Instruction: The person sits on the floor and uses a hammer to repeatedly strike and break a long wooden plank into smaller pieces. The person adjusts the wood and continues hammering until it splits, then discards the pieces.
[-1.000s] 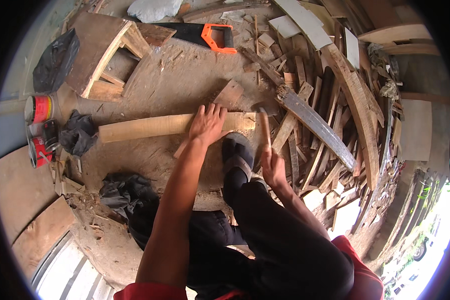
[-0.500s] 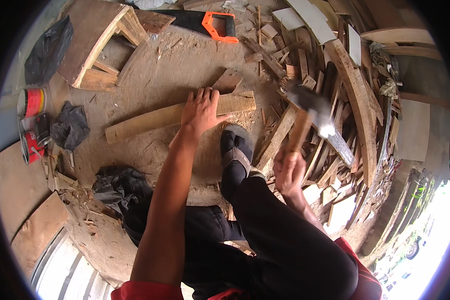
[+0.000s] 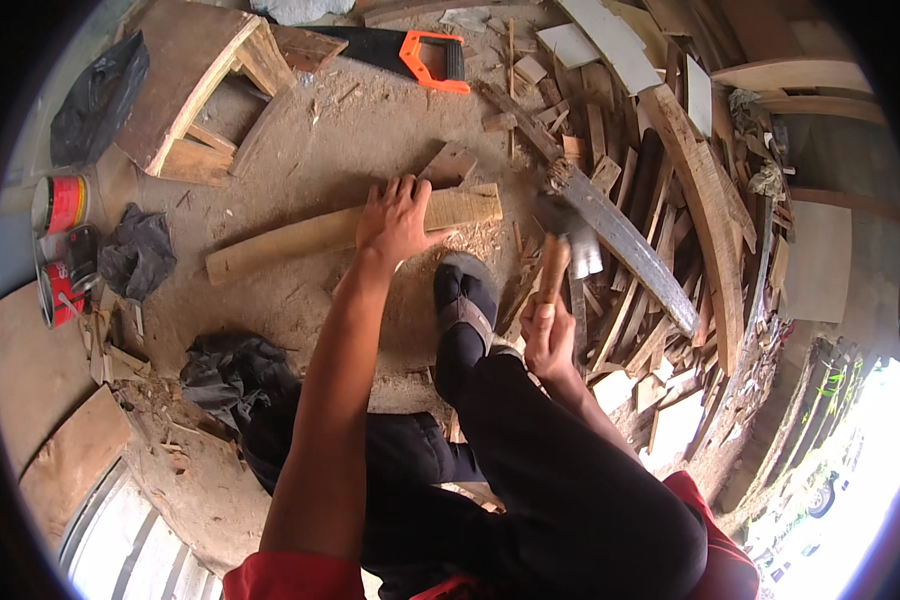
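A curved length of pale wood (image 3: 300, 238) lies slantwise on the dirt floor, its right end by a small wood block (image 3: 450, 163). My left hand (image 3: 394, 218) presses down on it, fingers over the far edge and thumb stretched along the near side. My right hand (image 3: 550, 340) is wrapped round the handle of a wooden-handled tool (image 3: 554, 268), raised to the right of the wood. Its metal head is smeared by motion, with a dark part and a bright part; I cannot tell hatchet from hammer. Pale chips (image 3: 478, 240) lie beside the wood's right end.
My shod foot (image 3: 464, 290) stands close to the wood's right end. Wood offcuts (image 3: 630, 250) are heaped on the right. A handsaw (image 3: 410, 60) and a wooden frame (image 3: 185, 90) lie at the far side. Red tins (image 3: 62, 205) and black plastic (image 3: 138, 255) sit at left.
My right hand has swung the tool leftward, toward the wood, and turned its head. My left hand stays on the wood. The whole view has shifted slightly.
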A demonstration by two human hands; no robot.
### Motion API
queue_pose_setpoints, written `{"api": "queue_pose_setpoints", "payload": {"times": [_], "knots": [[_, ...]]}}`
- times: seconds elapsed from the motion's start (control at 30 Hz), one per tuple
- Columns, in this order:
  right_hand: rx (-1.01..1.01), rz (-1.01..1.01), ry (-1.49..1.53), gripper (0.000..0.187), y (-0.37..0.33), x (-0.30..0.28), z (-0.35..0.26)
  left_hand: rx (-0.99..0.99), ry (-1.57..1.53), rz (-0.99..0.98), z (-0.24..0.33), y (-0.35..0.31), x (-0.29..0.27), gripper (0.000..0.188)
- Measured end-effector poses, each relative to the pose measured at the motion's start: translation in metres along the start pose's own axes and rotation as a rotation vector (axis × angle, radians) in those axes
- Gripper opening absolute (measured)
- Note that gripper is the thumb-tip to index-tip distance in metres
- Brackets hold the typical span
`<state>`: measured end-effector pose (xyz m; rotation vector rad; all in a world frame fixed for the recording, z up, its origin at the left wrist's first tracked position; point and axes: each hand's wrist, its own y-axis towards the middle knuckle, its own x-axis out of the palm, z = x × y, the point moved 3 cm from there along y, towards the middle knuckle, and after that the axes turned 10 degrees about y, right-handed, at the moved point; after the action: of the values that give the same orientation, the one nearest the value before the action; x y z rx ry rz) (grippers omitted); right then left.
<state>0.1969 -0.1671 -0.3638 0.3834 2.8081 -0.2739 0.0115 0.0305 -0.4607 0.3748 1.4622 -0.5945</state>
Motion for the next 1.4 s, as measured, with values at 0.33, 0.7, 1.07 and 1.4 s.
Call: {"api": "queue_pose_setpoints", "payload": {"times": [0.33, 0.7, 1.07, 1.4], "knots": [[-0.436, -0.065, 0.335, 0.040, 0.020, -0.008, -0.056, -0.003, -0.003, 0.068, -0.002, 0.001, -0.006, 0.082], [0.127, -0.006, 0.099, 0.047, -0.010, 0.001, -0.003, 0.011, -0.012, 0.097, -0.002, 0.001, -0.003, 0.090], [-0.193, 0.012, 0.384, 0.054, 0.009, -0.017, -0.033, 0.003, 0.022, 0.018, -0.003, 0.010, -0.006, 0.094], [0.202, -0.078, -0.115, 0.042, -0.044, -0.007, 0.049, 0.079, 0.069, 0.139, 0.000, 0.010, -0.003, 0.090]]}}
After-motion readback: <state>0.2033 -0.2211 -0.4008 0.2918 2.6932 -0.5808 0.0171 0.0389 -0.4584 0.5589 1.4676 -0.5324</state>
